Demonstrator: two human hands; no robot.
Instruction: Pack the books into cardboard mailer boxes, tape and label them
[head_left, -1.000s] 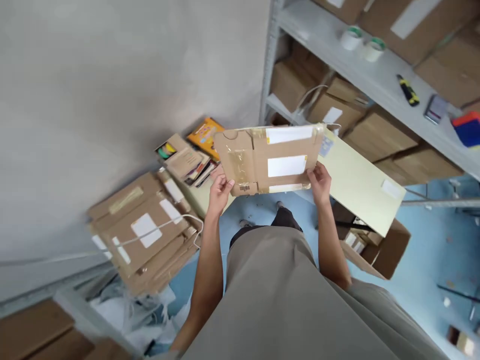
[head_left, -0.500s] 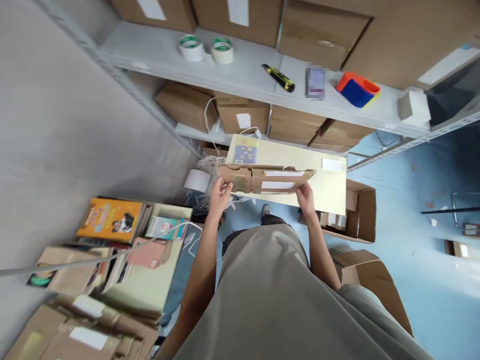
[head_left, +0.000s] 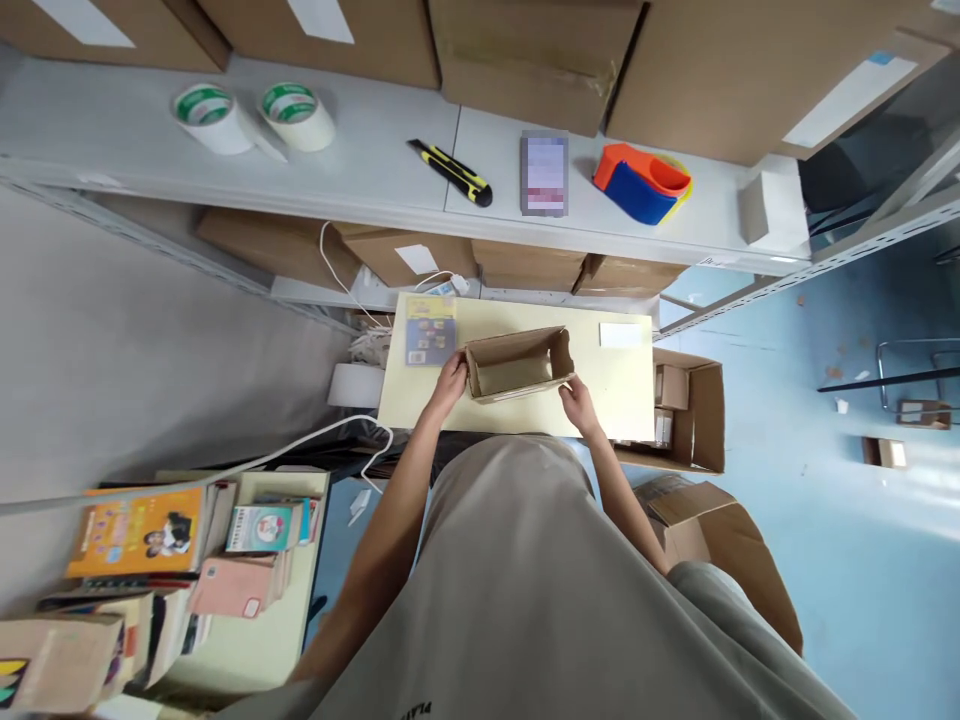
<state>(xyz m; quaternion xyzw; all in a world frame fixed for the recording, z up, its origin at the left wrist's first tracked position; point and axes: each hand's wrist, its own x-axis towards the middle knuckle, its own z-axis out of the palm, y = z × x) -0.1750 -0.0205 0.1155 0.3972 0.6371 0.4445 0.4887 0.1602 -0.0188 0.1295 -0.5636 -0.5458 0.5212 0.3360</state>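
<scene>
A small cardboard box (head_left: 517, 385) with its top open is held over the pale yellow table (head_left: 615, 390). My left hand (head_left: 451, 380) grips its left end, fingers closed on the cardboard edge. At the near right corner, my right hand (head_left: 577, 402) pinches the box wall. The inside of the box shows bare cardboard. Just left of it lies a blue and yellow book (head_left: 431, 332), close to my left hand. A white paper slip (head_left: 620, 335) rests on the table to the right.
On the shelf (head_left: 360, 180) ahead are tape rolls (head_left: 296, 115), a utility knife (head_left: 451, 172) and an orange-blue tape dispenser (head_left: 643, 184). Stacked books (head_left: 139, 530) fill a side table at left. An open carton (head_left: 705, 415) stands right of the table.
The cardboard, flat-looking before, now stands opened out as a box with its hollow facing up. Both hands still hold its ends. My view has moved closer to the shelf.
</scene>
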